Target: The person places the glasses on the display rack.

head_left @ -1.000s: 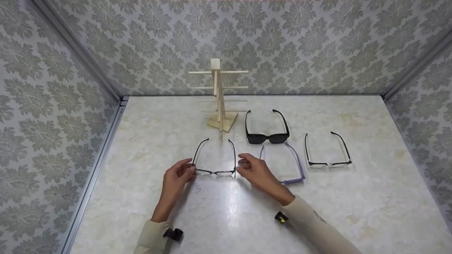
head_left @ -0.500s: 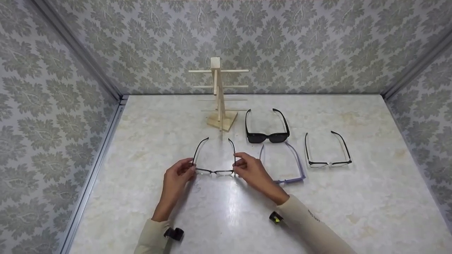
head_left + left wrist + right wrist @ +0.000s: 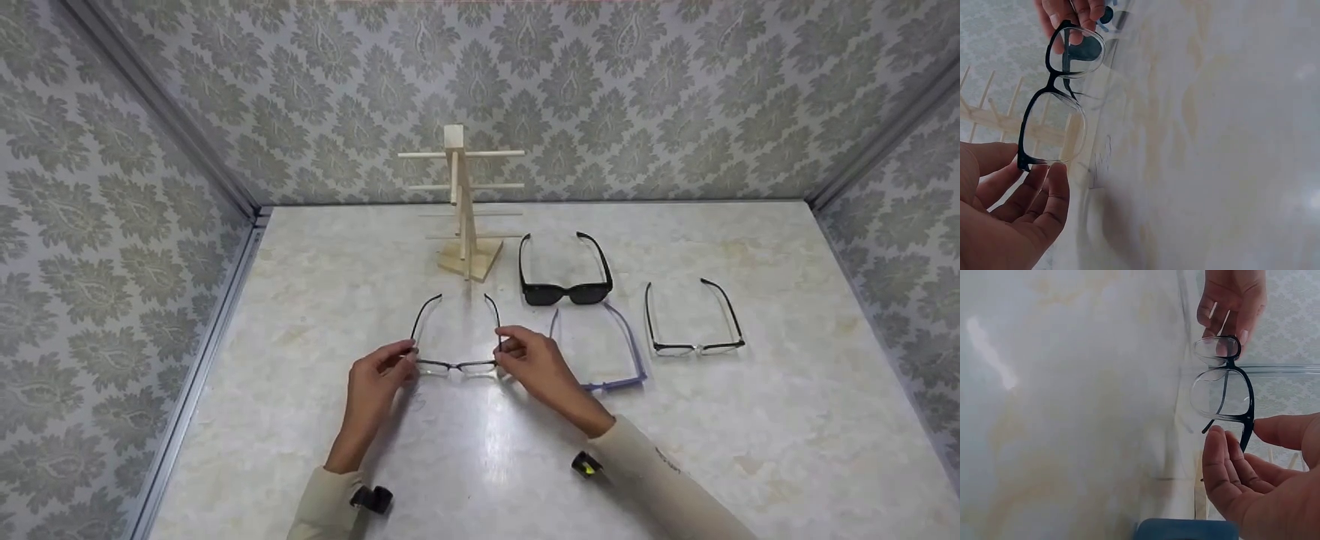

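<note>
A pair of eyeglasses (image 3: 454,367) with a dark upper rim and clear lower rims stands between my two hands, temples unfolded and pointing away from me. My left hand (image 3: 376,379) pinches its left hinge corner between thumb and fingers. At the opposite corner, my right hand (image 3: 541,367) pinches the frame near the right temple. In the right wrist view, the thumb presses the outer side of the eyeglasses (image 3: 1248,396) and the fingers curl under the temple. The left wrist view shows the dark brow of the eyeglasses (image 3: 1033,107) close up, with both hands at its ends.
Behind the eyeglasses stands a wooden display rack (image 3: 463,202) with several horizontal pegs. Black sunglasses (image 3: 568,293) lie to its right. Purple glasses (image 3: 624,384) lie beside my right hand, and another dark-browed pair of glasses (image 3: 697,349) lies farther right. Patterned walls enclose the table (image 3: 300,285).
My right hand has moved left from just beside the eyeglasses and now grips their right corner. The left hand keeps its grip, and the eyeglasses have barely moved.
</note>
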A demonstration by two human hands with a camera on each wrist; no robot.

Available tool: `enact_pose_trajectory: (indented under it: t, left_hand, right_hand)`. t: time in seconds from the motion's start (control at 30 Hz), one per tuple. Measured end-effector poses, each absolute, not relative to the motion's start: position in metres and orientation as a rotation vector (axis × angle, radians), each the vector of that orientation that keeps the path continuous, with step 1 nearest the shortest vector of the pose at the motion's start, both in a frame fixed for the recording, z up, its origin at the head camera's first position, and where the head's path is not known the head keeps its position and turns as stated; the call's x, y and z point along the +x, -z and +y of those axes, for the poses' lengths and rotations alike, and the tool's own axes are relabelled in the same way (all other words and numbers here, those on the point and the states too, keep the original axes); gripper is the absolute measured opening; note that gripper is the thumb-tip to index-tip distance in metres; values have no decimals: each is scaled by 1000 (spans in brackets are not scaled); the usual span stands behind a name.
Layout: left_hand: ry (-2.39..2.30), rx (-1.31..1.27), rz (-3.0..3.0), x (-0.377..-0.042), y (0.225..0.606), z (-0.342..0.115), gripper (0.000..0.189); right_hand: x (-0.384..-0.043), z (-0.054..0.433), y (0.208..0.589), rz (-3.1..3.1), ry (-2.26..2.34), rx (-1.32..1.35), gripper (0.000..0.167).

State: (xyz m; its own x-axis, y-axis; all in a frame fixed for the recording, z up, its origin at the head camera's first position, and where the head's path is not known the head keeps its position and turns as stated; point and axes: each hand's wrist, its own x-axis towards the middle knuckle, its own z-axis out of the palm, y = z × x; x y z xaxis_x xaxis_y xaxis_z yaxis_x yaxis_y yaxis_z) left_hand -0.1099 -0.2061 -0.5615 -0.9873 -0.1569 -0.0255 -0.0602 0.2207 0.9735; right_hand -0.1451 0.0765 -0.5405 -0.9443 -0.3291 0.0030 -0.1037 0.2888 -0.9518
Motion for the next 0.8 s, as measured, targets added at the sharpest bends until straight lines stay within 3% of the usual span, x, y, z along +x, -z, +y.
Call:
enact_pose_trajectory:
  t: [0.8]
  left_hand:
    - [1935, 88, -2319, -117, 523, -184, 31]
  right_hand:
    - [-149, 102, 508, 2378, 1769, -439, 47]
